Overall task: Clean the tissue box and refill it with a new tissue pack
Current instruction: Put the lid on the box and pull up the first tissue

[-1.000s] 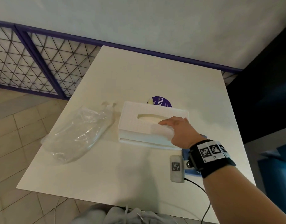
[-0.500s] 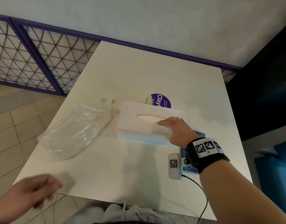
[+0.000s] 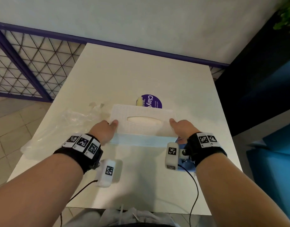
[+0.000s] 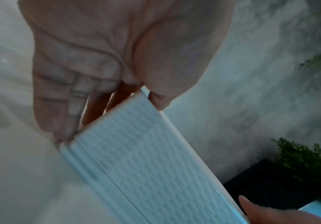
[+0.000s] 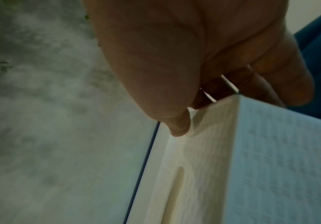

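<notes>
1. The tissue box [image 3: 141,122], white with a woven texture and an oval slot in its top, sits near the middle of the white tabletop [image 3: 141,76], its long side facing the person.
2. The left hand [image 3: 104,131] grips the box's left end: the thumb lies on the top near the corner, and in the left wrist view the fingers [image 4: 60,115] run down the end wall.
3. The right hand [image 3: 182,129] grips the right end the same way, thumb on top; the right wrist view shows its fingers curled round the corner.
4. Along the near side, a pale blue band [image 3: 141,141] shows below the white cover; whether the cover is raised off its base cannot be told.
5. A crumpled clear plastic bag [image 3: 62,128] lies on the tabletop just left of the box, partly behind the left hand.
6. A round purple sticker [image 3: 153,100] is on the tabletop just behind the box, with a small pale yellow object [image 3: 140,101] at its left edge.
7. A blue item [image 3: 183,154] lies under the right wrist, mostly hidden.
</notes>
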### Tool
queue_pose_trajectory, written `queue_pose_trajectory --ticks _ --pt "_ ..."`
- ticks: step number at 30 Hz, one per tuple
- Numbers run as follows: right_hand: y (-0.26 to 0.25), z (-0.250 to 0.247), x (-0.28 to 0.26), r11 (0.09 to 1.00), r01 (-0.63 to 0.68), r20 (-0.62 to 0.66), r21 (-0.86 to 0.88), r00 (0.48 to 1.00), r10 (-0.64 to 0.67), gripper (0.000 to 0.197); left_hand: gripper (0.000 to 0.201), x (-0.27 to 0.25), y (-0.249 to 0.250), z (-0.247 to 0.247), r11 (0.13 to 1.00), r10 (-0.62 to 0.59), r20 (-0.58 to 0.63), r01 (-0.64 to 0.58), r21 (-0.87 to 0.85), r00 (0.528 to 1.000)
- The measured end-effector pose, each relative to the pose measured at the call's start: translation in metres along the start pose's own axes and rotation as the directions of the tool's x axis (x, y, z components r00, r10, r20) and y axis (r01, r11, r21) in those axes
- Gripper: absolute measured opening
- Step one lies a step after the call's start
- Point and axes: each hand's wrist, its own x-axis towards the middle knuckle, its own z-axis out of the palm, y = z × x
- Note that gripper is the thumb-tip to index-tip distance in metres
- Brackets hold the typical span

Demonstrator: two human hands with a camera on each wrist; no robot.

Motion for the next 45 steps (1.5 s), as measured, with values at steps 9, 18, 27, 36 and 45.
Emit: queue_pose_trajectory --ticks 9,18,27,36,45 --pt "0.018 0.008 0.004 0.970 -0.034 0.040 0.239 0.999 0.026 0.042 0.057 0.009 -0.009 0.006 0.997 0.034 -0.038 -0.036 -0.072 0.999" --pt "0.020 0.004 -0.001 0.929 -0.063 0.103 0.364 0.994 0.027 0.029 0.054 0.007 -0.005 0.002 1.000 0.018 0.003 -0.018 -0.025 1.000" --pt "0.016 0.010 0.001 0.960 -0.056 0.059 0.275 0.997 0.041 0.040 0.051 0.005 0.004 0.000 0.997 -0.040 0.069 0.044 -0.058 0.997" --pt "0.007 0.007 -0.006 0.967 0.176 0.038 -0.186 0.984 -0.172 0.068 0.064 -0.008 0.018 0.002 0.912 0.202 0.056 -0.209 0.354 0.978" --pt "-0.002 0.010 0.004 0.815 0.081 0.053 -0.574 0.997 -0.062 0.070 0.062 -0.002 0.022 -0.004 0.779 0.215 0.180 -0.280 0.562 0.960"
